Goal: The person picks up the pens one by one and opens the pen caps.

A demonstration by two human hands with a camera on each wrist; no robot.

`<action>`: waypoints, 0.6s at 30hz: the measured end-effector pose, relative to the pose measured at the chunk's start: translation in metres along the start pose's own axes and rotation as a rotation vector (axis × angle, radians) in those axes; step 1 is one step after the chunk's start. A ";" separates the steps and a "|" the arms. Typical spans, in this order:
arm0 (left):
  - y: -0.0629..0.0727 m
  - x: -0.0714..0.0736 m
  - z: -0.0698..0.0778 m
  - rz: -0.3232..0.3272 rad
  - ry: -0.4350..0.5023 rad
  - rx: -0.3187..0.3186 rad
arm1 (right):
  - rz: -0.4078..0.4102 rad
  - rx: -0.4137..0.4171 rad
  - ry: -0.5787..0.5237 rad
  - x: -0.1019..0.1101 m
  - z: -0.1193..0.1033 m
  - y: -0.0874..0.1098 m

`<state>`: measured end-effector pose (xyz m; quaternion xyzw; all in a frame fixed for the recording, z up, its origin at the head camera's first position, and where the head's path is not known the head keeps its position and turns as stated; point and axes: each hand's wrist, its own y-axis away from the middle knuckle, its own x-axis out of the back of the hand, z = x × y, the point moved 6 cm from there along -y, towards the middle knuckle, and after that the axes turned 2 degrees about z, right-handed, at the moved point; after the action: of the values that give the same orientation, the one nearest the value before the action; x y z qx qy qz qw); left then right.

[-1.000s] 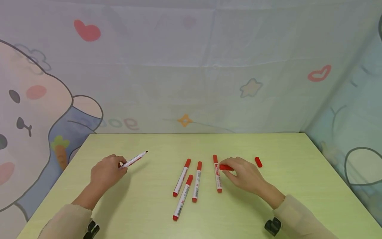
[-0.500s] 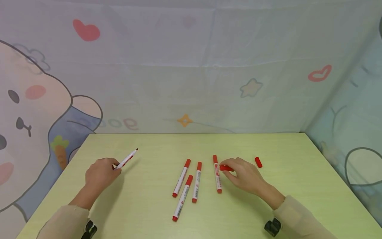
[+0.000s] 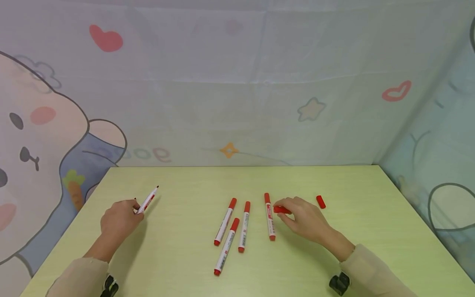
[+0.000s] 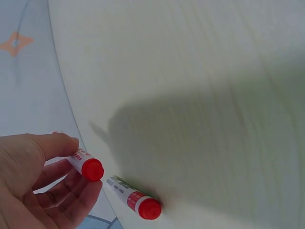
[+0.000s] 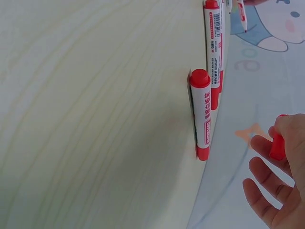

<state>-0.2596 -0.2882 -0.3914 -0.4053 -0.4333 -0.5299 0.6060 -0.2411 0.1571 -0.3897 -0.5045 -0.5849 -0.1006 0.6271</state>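
My left hand [image 3: 120, 220] pinches an uncapped white marker [image 3: 148, 201], its dark tip pointing up and away and its red end toward me. In the left wrist view another marker [image 4: 127, 193] lies on the table just below that hand; in the head view little but its tip shows. My right hand [image 3: 304, 218] pinches a red marker cap [image 3: 281, 209] between thumb and forefinger, the other fingers loosely bent in the right wrist view. Close to the left of it lies a capped red-and-white marker [image 3: 270, 216]. Beyond this hand, a second red cap [image 3: 320, 201] rests on the table.
Three more capped markers lie at the table's middle: one at the left [image 3: 225, 222], a nearer marker [image 3: 226, 246] and one at the right [image 3: 244, 227]. The pale wood-grain table [image 3: 178, 260] ends at a printed cloth backdrop [image 3: 222, 103].
My left hand has moved left with the uncapped marker, which now stands more steeply in the head view. A second marker's tip has come into sight behind that hand. The right hand stays still.
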 end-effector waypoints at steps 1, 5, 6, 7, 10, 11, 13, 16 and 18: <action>0.000 0.000 -0.002 0.000 -0.002 0.004 | -0.002 -0.002 -0.001 0.000 0.000 0.000; 0.000 -0.001 -0.006 -0.021 -0.016 0.017 | -0.013 -0.010 -0.007 0.001 -0.001 0.000; 0.000 -0.002 -0.007 -0.031 -0.019 0.021 | -0.013 -0.010 -0.009 0.001 -0.001 0.000; 0.000 -0.002 -0.008 -0.038 -0.021 0.025 | -0.014 -0.010 -0.010 0.001 -0.001 0.000; 0.001 -0.003 -0.010 -0.050 -0.026 0.037 | -0.014 -0.008 -0.009 0.001 -0.002 -0.001; 0.001 -0.004 -0.010 -0.052 -0.026 0.042 | -0.015 -0.008 -0.008 0.001 -0.002 0.000; 0.001 -0.004 -0.011 -0.052 -0.027 0.048 | -0.017 -0.010 -0.007 0.001 -0.002 0.000; 0.002 -0.005 -0.012 -0.055 -0.026 0.057 | -0.018 -0.010 -0.007 0.001 -0.001 0.000; 0.003 -0.006 -0.013 -0.060 -0.025 0.064 | -0.018 -0.010 -0.008 0.001 -0.001 0.000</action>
<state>-0.2561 -0.2989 -0.4012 -0.3791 -0.4695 -0.5286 0.5971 -0.2399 0.1569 -0.3886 -0.5028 -0.5913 -0.1073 0.6213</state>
